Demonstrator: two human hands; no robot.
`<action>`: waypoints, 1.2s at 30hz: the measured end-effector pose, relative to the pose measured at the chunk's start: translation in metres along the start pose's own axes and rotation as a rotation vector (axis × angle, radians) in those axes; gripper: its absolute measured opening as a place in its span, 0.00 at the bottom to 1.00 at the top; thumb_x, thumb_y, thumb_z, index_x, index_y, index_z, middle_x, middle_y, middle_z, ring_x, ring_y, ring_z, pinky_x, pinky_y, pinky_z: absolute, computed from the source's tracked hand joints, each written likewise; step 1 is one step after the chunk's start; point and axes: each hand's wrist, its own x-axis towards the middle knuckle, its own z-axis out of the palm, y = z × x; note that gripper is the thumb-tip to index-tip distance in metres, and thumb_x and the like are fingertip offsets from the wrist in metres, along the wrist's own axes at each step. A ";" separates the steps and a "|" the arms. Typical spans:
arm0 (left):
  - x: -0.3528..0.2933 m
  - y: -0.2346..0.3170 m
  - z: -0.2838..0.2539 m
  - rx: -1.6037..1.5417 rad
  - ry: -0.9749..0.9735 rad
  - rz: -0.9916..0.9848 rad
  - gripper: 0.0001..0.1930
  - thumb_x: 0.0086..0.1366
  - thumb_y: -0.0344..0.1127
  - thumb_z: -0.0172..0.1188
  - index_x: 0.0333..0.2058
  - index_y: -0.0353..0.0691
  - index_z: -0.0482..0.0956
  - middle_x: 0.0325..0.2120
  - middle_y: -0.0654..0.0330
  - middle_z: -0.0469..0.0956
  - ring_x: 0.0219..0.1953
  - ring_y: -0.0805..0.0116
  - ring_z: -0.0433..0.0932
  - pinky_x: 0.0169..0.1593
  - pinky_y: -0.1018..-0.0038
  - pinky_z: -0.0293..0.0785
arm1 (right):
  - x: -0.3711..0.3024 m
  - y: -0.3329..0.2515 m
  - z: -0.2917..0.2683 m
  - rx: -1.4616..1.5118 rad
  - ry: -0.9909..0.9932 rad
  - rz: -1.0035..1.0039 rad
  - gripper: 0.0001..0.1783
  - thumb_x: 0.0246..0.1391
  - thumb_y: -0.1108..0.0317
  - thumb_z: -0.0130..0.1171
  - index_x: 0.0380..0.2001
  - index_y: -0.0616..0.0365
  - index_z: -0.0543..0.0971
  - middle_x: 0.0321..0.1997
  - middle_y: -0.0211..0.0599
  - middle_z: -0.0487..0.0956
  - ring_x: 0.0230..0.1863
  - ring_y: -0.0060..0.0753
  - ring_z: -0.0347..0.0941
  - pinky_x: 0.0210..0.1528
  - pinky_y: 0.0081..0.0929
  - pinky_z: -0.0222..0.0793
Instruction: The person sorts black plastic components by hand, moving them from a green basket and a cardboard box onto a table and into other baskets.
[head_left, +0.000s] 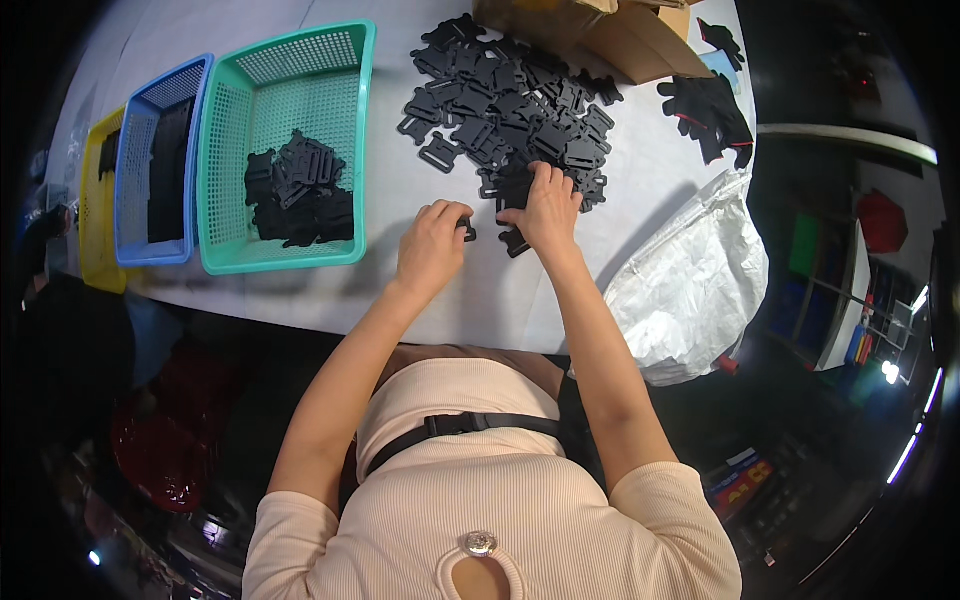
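"Where's the left hand (432, 243)?"

"Over the white tabletop (395, 185), fingers closed on a small black plastic piece (467, 231)."

"And the right hand (550, 210)?"

"Curved over the near edge of a heap of flat, slotted black plastic parts (510, 95). I can't tell whether it grips any."

"Anything leftward?"

"A rectangular green mesh-sided plastic basket (285, 264), holding similar parts."

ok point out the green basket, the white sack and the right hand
Green basket (287, 263), head view: near rim
White sack (690, 275), head view: middle of its side
Right hand (549, 208), head view: back of the hand
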 end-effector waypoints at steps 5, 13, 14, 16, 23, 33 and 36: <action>0.005 -0.008 0.005 0.011 0.005 -0.068 0.10 0.49 0.25 0.55 0.33 0.40 0.72 0.32 0.59 0.72 0.36 0.58 0.70 0.38 0.66 0.69 | 0.005 0.000 0.004 -0.021 -0.064 0.013 0.38 0.17 0.60 0.73 0.38 0.57 0.68 0.38 0.37 0.69 0.42 0.41 0.64 0.42 0.36 0.56; 0.009 -0.008 0.009 -0.044 0.055 -0.041 0.13 0.49 0.23 0.54 0.37 0.38 0.72 0.34 0.58 0.73 0.34 0.63 0.72 0.36 0.73 0.69 | -0.009 0.002 0.009 0.102 0.127 -0.137 0.22 0.27 0.66 0.69 0.30 0.57 0.72 0.31 0.37 0.73 0.35 0.39 0.68 0.39 0.32 0.57; 0.009 -0.008 0.010 -0.171 0.051 -0.072 0.14 0.51 0.24 0.54 0.39 0.38 0.71 0.35 0.58 0.73 0.35 0.65 0.72 0.37 0.74 0.69 | -0.012 0.003 0.008 0.204 0.064 -0.083 0.21 0.28 0.67 0.68 0.30 0.58 0.72 0.29 0.38 0.74 0.34 0.39 0.69 0.38 0.32 0.58; 0.010 -0.006 0.012 -0.425 0.045 -0.132 0.16 0.53 0.25 0.54 0.43 0.38 0.69 0.38 0.58 0.73 0.37 0.69 0.73 0.39 0.76 0.70 | -0.017 0.003 0.005 0.406 -0.058 0.026 0.19 0.31 0.67 0.67 0.29 0.60 0.73 0.26 0.41 0.75 0.30 0.39 0.71 0.37 0.30 0.61; -0.013 -0.020 0.002 -1.335 -0.299 -0.601 0.19 0.60 0.32 0.50 0.50 0.41 0.63 0.41 0.60 0.71 0.41 0.72 0.73 0.42 0.75 0.72 | -0.015 -0.013 -0.025 0.647 -0.423 -0.179 0.19 0.37 0.66 0.65 0.35 0.60 0.76 0.33 0.39 0.74 0.28 0.24 0.71 0.31 0.25 0.67; -0.039 -0.033 -0.022 -1.583 -0.290 -0.666 0.18 0.60 0.30 0.48 0.50 0.39 0.61 0.41 0.57 0.70 0.42 0.64 0.73 0.40 0.71 0.74 | 0.021 -0.008 0.005 -0.041 -0.040 -0.317 0.27 0.27 0.66 0.68 0.35 0.58 0.70 0.35 0.41 0.70 0.40 0.44 0.67 0.37 0.35 0.67; -0.049 -0.025 -0.030 -1.475 -0.281 -0.621 0.18 0.59 0.28 0.49 0.49 0.37 0.62 0.40 0.56 0.70 0.40 0.63 0.74 0.40 0.71 0.74 | 0.019 -0.011 0.002 -0.015 -0.104 -0.313 0.25 0.28 0.66 0.68 0.34 0.58 0.70 0.33 0.43 0.73 0.37 0.44 0.69 0.36 0.36 0.66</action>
